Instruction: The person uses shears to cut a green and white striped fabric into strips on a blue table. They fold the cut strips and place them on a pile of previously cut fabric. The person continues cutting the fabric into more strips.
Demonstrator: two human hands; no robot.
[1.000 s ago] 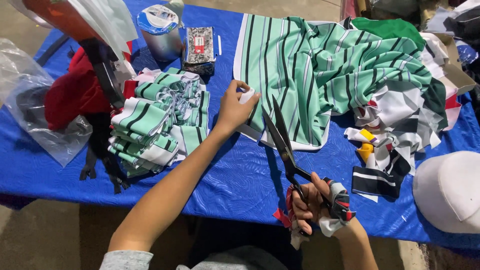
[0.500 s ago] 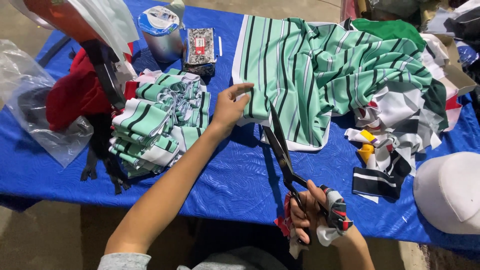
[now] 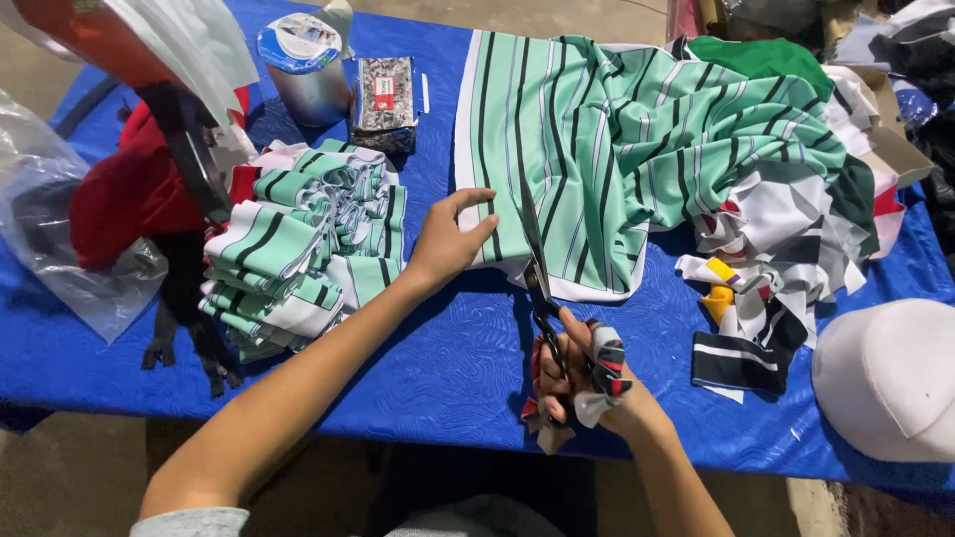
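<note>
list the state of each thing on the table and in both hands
striped cloth: spread flat, near edge in the blades
scissors: in right hand, cutting into cloth
left hand: pressing cloth edge flat
cut strips: piled
tin: upright, lidded
white cap: lying on the table

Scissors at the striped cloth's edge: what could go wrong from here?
The left hand pins the cloth close beside the scissors, so its fingers could get nicked. The cloth lies rumpled further up, so the cut may wander off the stripe. The right hand has rag-wrapped fingers, which might loosen its grip.
</note>
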